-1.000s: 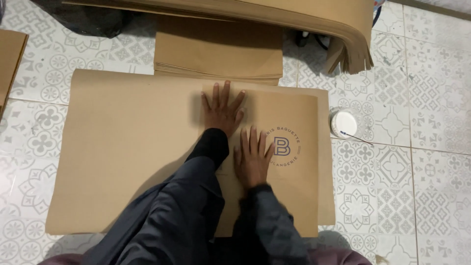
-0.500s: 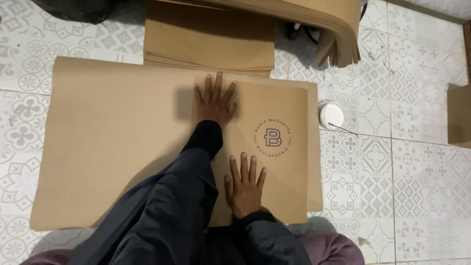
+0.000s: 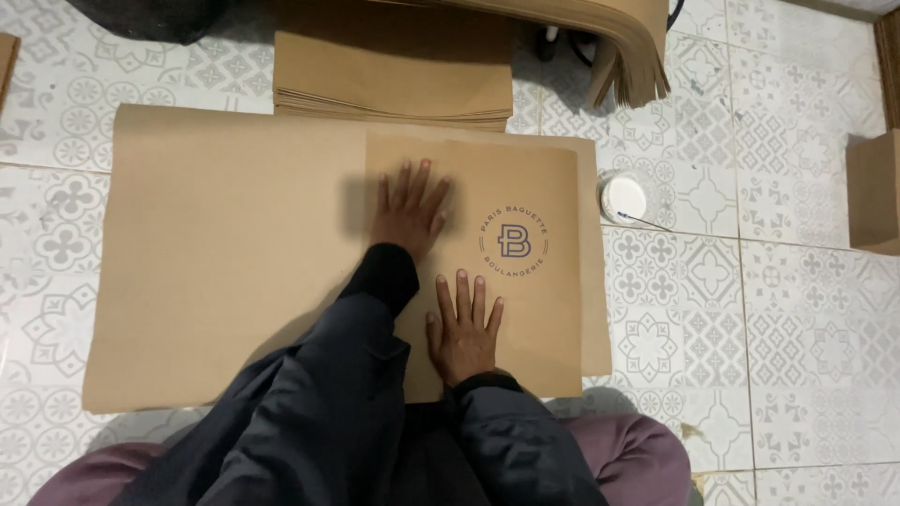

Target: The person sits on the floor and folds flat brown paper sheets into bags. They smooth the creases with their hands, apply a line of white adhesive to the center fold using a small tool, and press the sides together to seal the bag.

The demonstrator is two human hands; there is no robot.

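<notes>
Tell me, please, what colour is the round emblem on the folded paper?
Dark purple, on tan paper; head view shows the emblem.

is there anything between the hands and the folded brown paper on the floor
Nothing visible. The left hand and right hand both lie flat, palms down, directly on the folded brown paper panel with the round printed emblem. The small white round container sits off to its right edge.

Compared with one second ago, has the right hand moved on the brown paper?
Yes. The right hand slid back toward the person, away from the round printed logo, which it earlier partly covered.
</notes>
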